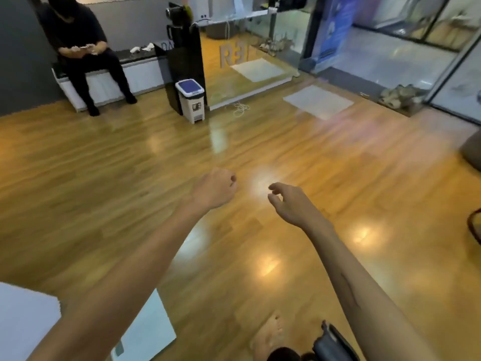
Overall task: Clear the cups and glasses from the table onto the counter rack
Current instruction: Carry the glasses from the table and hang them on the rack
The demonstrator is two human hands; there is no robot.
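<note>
At far left a person in dark clothes [80, 48] sits on a white bench [109, 84], well apart from you. Right of the bench stands a tall black cabinet [186, 63], with a beige pedal bin with a blue lid [190, 100] just in front of it and a loose white cord [240, 109] on the wooden floor [104, 165] beside it. Your left hand [214, 190] is curled into a loose fist, its grip closed on nothing you can see. Your right hand [289, 201] hangs with fingers half spread, its grip empty. Behind them, reversed letters reading roughly "REI" [233, 56] show on the glass partition [260, 43]. No cups, glasses or rack are in view. Shoes [400, 96] lie at far right.
</note>
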